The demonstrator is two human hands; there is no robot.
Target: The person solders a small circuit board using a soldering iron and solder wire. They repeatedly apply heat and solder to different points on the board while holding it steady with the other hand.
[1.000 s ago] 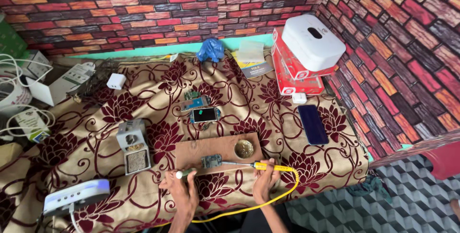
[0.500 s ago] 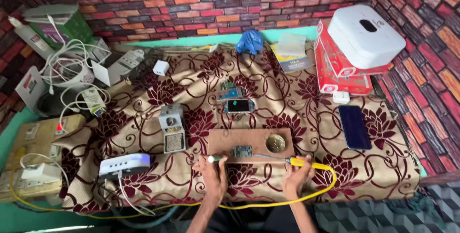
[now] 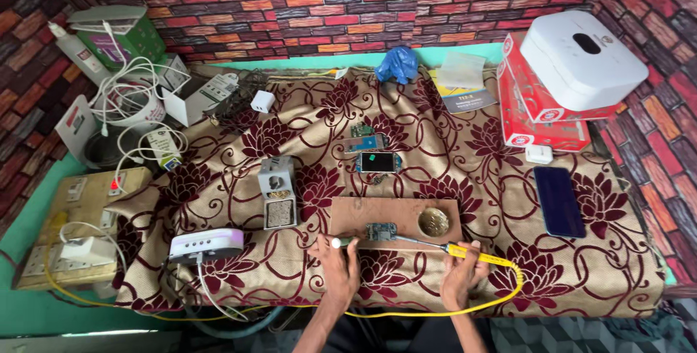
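Head view of a cloth-covered work surface: the right hand (image 3: 459,278) was closed around the yellow handle of a soldering iron (image 3: 465,253), its metal tip reaching left to a small circuit board (image 3: 380,232) that lay on the near edge of a wooden board (image 3: 348,215). The left hand (image 3: 339,269) pinched a thin rod with a white end (image 3: 336,243) between fingers and thumb, just left of the circuit board. On the same wooden board, to the right of the circuit board, sat a small round tin (image 3: 434,222) holding a brassy, coiled mass. Left of the wooden board stood a grey holder (image 3: 276,200) whose lower tray held a pale speckled pad and whose upper recess held a little brassy material. Farther back, a red box (image 3: 541,117) bore a white domed device (image 3: 581,59) on top; a dark phone (image 3: 558,201) lay flat to the right, well apart from the hands
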